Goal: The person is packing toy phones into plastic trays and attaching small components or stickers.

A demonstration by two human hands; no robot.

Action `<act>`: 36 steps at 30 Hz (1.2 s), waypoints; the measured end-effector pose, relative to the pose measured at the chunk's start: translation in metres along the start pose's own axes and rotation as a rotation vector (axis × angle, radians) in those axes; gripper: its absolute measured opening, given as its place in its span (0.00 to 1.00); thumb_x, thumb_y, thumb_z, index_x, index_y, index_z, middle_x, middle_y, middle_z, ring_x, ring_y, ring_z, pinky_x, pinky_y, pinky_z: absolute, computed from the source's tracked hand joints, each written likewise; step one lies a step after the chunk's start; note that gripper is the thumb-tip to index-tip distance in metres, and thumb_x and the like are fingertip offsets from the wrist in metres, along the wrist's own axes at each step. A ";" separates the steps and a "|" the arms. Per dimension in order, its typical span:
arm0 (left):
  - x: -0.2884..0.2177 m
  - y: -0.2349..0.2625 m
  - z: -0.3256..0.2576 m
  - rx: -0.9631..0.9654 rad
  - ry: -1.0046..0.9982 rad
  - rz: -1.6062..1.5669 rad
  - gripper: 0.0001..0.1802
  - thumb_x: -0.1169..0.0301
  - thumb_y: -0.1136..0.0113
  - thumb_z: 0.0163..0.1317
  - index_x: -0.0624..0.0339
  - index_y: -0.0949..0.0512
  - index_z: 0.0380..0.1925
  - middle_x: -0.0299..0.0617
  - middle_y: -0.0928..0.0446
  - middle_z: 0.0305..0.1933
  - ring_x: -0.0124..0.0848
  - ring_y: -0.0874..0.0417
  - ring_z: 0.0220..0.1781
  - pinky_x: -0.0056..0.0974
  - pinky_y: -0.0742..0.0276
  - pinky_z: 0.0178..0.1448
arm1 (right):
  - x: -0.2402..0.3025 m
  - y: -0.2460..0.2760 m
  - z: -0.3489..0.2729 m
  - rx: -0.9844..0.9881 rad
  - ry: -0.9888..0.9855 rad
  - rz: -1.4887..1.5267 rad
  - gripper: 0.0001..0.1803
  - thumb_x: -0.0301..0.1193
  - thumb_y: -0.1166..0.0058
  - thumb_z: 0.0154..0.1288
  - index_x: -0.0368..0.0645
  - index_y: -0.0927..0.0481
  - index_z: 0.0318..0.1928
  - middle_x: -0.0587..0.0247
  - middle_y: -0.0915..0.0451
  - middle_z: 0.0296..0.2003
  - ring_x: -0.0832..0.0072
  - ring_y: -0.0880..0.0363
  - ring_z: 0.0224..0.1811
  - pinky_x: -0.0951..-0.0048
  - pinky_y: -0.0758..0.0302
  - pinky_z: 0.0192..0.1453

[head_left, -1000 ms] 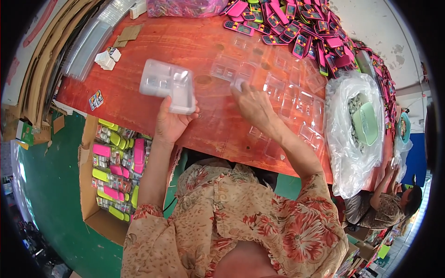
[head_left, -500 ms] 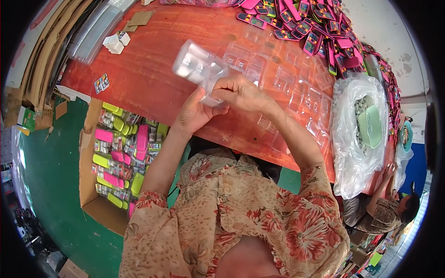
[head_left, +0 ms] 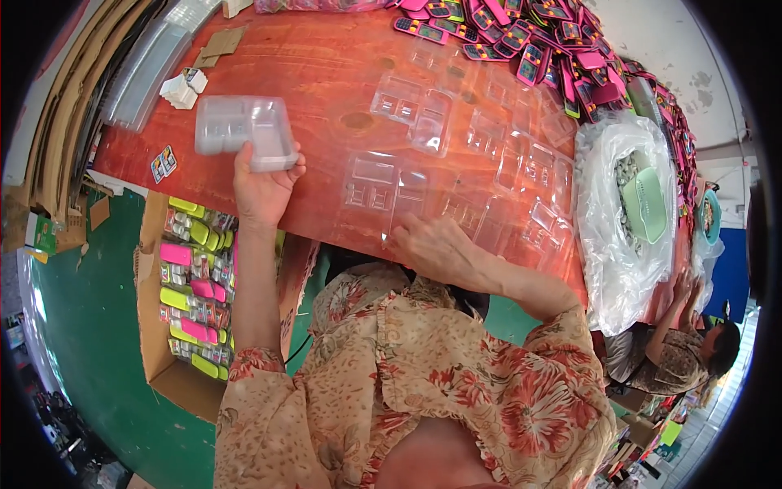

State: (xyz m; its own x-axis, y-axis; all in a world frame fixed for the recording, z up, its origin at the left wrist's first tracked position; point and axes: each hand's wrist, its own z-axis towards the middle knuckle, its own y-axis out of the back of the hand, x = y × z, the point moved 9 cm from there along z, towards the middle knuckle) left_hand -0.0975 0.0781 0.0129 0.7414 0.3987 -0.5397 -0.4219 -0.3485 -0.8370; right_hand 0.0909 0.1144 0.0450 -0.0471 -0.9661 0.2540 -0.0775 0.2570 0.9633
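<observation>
In my left hand [head_left: 269, 187] is a stack of clear plastic blister trays [head_left: 244, 130], tilted above the red table, with thumb and fingers round its near right corner. Close to the table's front edge, my right hand [head_left: 436, 248] has its fingers curled at the near edge of a single clear tray [head_left: 379, 183]. That tray lies on the table, with shallow moulded compartments showing. Beyond and to the right of it, more clear trays [head_left: 415, 110] are spread on the red table [head_left: 318, 65].
A pile of pink toy phones [head_left: 529, 45] covers the far right. Nearer are a plastic bag [head_left: 603, 228] and a green basket [head_left: 648, 204]. A carton [head_left: 155, 326] of packed toys stands at lower left. White cards [head_left: 183, 88] lie far left. A co-worker [head_left: 676, 359] sits at right.
My left hand has carried the stack left, away from my right hand. My right hand has come down toward the table's front edge, and a single tray now lies there.
</observation>
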 end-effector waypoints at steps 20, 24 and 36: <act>0.042 -0.028 0.025 0.206 0.136 -0.064 0.31 0.48 0.56 0.54 0.60 0.40 0.50 0.44 0.32 0.46 0.37 0.27 0.43 0.40 0.26 0.42 | -0.038 0.054 0.144 0.054 0.157 0.822 0.08 0.29 0.53 0.53 0.36 0.24 0.28 0.60 0.26 0.22 0.78 0.28 0.20 0.76 0.31 0.26; 0.031 -0.030 0.035 0.111 0.080 -0.188 0.31 0.49 0.54 0.53 0.61 0.39 0.49 0.47 0.31 0.43 0.40 0.25 0.39 0.40 0.25 0.40 | -0.042 0.082 0.150 -0.285 0.192 0.736 0.05 0.25 0.56 0.49 0.35 0.29 0.24 0.56 0.30 0.19 0.70 0.29 0.19 0.71 0.32 0.25; 0.017 0.008 0.031 -0.041 0.085 -0.128 0.26 0.55 0.53 0.53 0.63 0.36 0.46 0.50 0.28 0.38 0.42 0.24 0.35 0.39 0.25 0.35 | -0.132 0.073 0.175 -0.603 -0.116 -0.286 0.05 0.30 0.53 0.50 0.42 0.31 0.28 0.57 0.30 0.27 0.61 0.28 0.26 0.65 0.30 0.24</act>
State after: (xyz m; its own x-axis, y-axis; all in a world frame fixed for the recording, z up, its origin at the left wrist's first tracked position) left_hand -0.1044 0.1085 -0.0054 0.8301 0.3696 -0.4176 -0.3006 -0.3342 -0.8933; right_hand -0.0831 0.2653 0.0663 -0.2166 -0.9763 0.0030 0.4644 -0.1004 0.8799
